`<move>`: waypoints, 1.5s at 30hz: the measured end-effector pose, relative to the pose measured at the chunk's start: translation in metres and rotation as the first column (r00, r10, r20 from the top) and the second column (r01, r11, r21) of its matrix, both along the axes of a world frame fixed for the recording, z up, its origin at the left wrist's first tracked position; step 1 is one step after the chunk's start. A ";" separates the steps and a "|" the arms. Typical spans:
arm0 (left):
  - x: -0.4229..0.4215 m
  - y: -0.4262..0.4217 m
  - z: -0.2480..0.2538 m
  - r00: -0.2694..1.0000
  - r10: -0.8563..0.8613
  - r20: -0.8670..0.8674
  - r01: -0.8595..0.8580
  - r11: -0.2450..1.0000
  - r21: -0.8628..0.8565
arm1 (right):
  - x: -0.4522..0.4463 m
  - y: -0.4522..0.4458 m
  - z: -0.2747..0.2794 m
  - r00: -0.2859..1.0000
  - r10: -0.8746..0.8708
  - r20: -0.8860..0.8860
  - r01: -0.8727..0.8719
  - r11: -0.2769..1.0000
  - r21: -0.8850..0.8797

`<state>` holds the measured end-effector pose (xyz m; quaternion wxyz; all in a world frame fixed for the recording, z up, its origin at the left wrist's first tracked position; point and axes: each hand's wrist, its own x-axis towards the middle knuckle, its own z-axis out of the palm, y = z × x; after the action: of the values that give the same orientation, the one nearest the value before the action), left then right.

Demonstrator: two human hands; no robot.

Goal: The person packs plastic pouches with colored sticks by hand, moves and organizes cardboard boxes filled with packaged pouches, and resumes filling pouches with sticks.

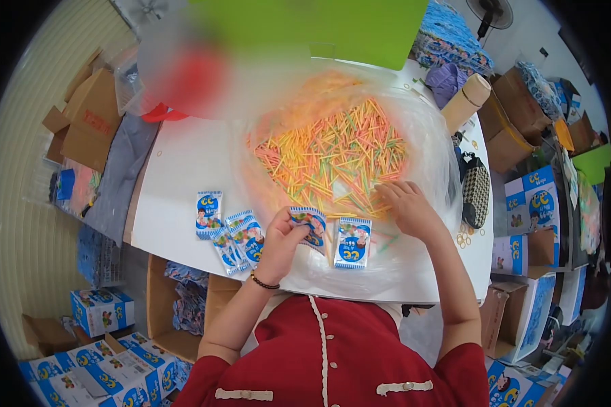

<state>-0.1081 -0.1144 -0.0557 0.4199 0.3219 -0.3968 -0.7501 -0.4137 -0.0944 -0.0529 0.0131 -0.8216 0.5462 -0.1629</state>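
My left hand [282, 243] is closed on a small blue-and-white printed packet [309, 225], with the thumb across its front. My right hand [409, 211] is at the near right edge of a pile of thin pink, yellow and green sticks [339, 149]. Its fingers reach out over the sticks, apart and slightly bent; nothing shows in them, though the fingertips are partly hidden. Between the hands, another upright-lying packet [352, 243] rests on the clear plastic sheet [387, 275]. Left of my left hand lie several more packets [246, 236], some overlapping.
A white table [176, 183] carries the pile. At its right stand a beige bottle [467, 102], a purple bundle [445, 83] and a checkered pouch [476, 193]. A blurred green panel [360, 30] and red object [193, 78] cover the far side. Cartons [91, 122] surround the table.
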 end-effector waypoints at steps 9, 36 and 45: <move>-0.005 0.011 -0.014 0.998 -0.048 0.039 0.045 0.996 0.071 | -0.027 -0.016 -0.009 0.996 0.015 -0.084 -0.002 0.987 0.159; -0.029 -0.018 -0.029 0.986 0.021 -0.168 0.029 0.955 0.294 | 0.038 -0.019 -0.060 0.514 -0.472 0.716 0.328 0.880 0.344; -0.026 -0.013 -0.047 0.997 0.028 0.065 -0.026 0.999 -0.020 | 0.057 -0.020 0.012 -0.407 -0.302 0.862 -0.106 0.953 0.284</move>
<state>-0.1338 -0.1277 -0.1025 0.4198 0.3476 -0.4131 -0.7296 -0.3568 -0.1145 -0.0413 0.5477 -0.2482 0.3748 -0.7056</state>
